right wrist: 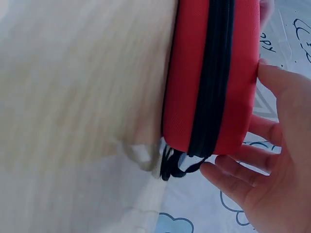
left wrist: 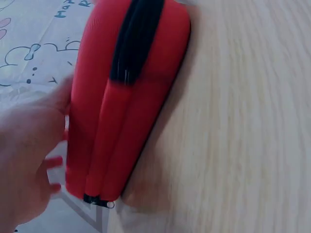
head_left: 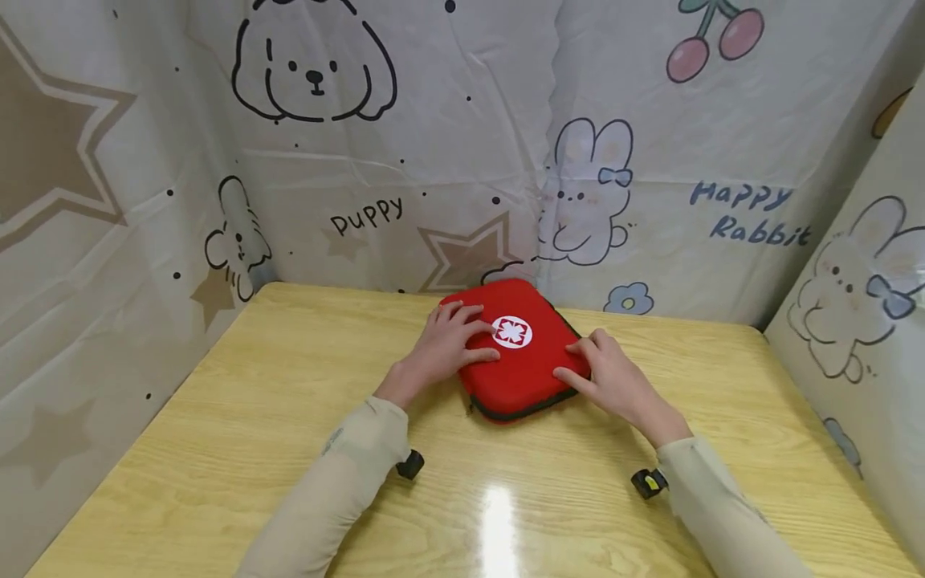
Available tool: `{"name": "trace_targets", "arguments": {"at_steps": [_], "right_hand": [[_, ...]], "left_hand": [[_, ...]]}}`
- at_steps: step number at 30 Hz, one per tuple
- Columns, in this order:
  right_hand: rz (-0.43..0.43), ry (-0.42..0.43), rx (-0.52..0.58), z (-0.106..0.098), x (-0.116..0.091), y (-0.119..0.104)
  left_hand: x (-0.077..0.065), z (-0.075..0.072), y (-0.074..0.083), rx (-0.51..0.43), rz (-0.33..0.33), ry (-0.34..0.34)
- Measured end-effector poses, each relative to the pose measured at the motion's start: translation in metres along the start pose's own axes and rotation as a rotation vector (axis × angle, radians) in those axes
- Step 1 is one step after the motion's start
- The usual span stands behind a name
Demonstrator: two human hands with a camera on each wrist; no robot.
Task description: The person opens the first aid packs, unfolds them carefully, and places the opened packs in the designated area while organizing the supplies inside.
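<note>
A red zippered first-aid case [head_left: 531,373] lies on the table, turned at an angle, with a white round emblem [head_left: 511,331] on its lid. My left hand [head_left: 455,337] rests on the lid's left part, fingers spread. At the right corner, my right hand [head_left: 610,373] grips the case, thumb on the lid's edge and fingers around the corner. The left wrist view shows the case's side [left wrist: 116,131] with a black zipper band ending partway, and the left hand [left wrist: 29,150] beside it. A black cord loop [right wrist: 177,165] hangs at one end, near the right hand's [right wrist: 277,150] fingertips.
The wooden table [head_left: 289,385] carries the case near its back edge. A printed curtain [head_left: 405,120] with cartoon animals hangs behind and along both sides. Black wrist cameras [head_left: 410,464] are strapped below both sleeves.
</note>
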State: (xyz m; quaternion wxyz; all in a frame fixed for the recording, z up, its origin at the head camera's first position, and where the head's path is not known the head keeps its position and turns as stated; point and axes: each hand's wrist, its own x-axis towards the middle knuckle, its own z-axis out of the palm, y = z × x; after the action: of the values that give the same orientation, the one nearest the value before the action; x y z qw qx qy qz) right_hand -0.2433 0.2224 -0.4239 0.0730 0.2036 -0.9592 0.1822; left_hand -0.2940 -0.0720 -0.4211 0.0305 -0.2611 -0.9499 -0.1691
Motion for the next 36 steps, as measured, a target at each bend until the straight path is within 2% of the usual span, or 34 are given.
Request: {"name": "trace_targets", "arguments": {"at_steps": [5, 9, 17, 22, 24, 26, 32, 34, 36], "right_hand": [[0.016, 0.018, 0.048, 0.002, -0.007, -0.005], [0.021, 0.016, 0.091, 0.005, -0.010, -0.009], [0.062, 0.006, 0.085, 0.004, -0.012, -0.017], [0.093, -0.010, 0.093, 0.004, -0.013, -0.019], [0.099, -0.016, 0.105, 0.004, -0.014, -0.020], [0.105, -0.015, 0.112, 0.004, -0.015, -0.020], [0.094, 0.012, 0.134, 0.004, -0.016, -0.018], [0.079, 0.008, 0.162, 0.003, -0.016, -0.017], [0.066, -0.001, 0.198, 0.000, -0.015, -0.015]], "left_hand": [[0.003, -0.003, 0.004, -0.036, -0.142, 0.092], [0.004, -0.004, 0.007, -0.023, -0.210, 0.144], [0.005, 0.003, 0.014, -0.019, -0.235, 0.255], [-0.005, 0.008, 0.021, 0.001, -0.234, 0.244], [-0.012, 0.011, 0.025, 0.018, -0.222, 0.220], [-0.018, 0.013, 0.029, 0.039, -0.182, 0.188], [-0.021, 0.019, 0.047, 0.075, 0.079, 0.050], [-0.020, 0.022, 0.052, 0.091, 0.118, 0.011], [-0.019, 0.024, 0.055, 0.103, 0.121, -0.004]]}}
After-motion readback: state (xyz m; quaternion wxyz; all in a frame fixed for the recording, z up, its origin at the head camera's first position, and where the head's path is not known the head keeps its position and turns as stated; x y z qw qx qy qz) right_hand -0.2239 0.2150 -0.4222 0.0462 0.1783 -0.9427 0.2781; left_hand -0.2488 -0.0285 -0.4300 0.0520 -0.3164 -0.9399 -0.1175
